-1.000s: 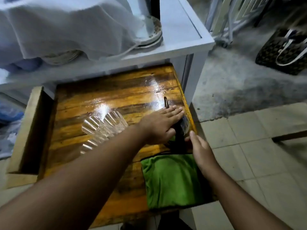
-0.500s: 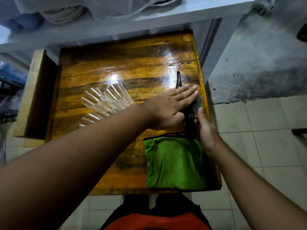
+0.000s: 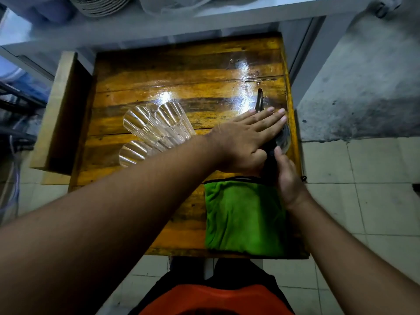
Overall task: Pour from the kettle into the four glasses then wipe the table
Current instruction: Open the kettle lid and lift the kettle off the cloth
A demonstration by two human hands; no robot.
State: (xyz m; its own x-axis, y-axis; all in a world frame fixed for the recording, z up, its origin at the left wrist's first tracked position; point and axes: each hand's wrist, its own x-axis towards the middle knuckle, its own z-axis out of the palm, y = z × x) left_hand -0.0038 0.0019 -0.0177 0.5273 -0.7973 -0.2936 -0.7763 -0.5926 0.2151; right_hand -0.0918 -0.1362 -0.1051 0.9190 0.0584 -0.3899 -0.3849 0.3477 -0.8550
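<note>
Camera has tipped further down since the earlier frames: the white shelf has slid toward the top edge, and a black-and-orange garment on the person now shows at the bottom. Hands are almost unchanged over the kettle.

Landmark: glossy yellow-brown plank wooden table [image 3: 159, 71].

- Kettle [image 3: 281, 137]: 1, dark with a clear glassy body, near the table's right edge; mostly hidden by both hands. Thin dark spout pokes out beyond the fingertips toward the table's far side.
- Left hand [image 3: 244, 142]: lies flat on top of the kettle, fingers straight and pressed together, thumb tucked against the dark handle.
- Right hand [image 3: 287, 176]: wrapped round the dark handle at the kettle's near side, thumb up along it; how firmly it holds, cannot tell.
- Clear ribbed glasses [image 3: 156, 128]: 3 rims visible, clustered left of the table's centre and touching each other; a fourth cannot be made out behind the left forearm.
- Green folded cloth [image 3: 241, 217]: 1, on the table's near right corner, its far edge just beside the kettle and under the right wrist.
- White shelf [image 3: 204, 21]: 1, beyond the table's far edge.
</note>
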